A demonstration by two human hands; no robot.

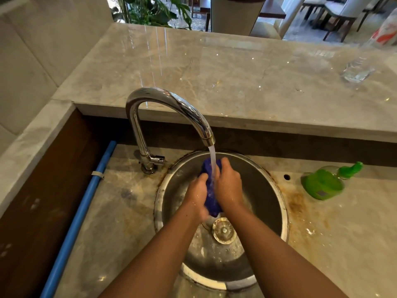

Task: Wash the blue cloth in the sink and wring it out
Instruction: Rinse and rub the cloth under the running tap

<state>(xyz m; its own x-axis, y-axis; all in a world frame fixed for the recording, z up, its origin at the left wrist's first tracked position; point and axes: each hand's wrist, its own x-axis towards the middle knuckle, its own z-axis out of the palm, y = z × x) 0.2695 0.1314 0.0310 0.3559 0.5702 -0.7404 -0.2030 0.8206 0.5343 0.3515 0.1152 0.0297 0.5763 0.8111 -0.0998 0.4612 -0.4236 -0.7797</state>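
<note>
Both hands, left hand (198, 195) and right hand (228, 187), squeeze the bunched blue cloth (209, 186) between them under the tap's (169, 108) stream, over the round sink (277, 190), green bottle (324, 183) lying alongside.

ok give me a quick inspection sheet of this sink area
surface: marble counter, wet, with rust-coloured stains round the sink rim
job's things: blue cloth bunched over the sink, under water running from the tap
clutter: green bottle lying on its side right of the sink; clear item on the upper ledge
grippers: left hand and right hand both grip the cloth
cables: nothing seen; a blue pipe runs along the left edge
surroundings: plants and chairs beyond the ledge
</note>
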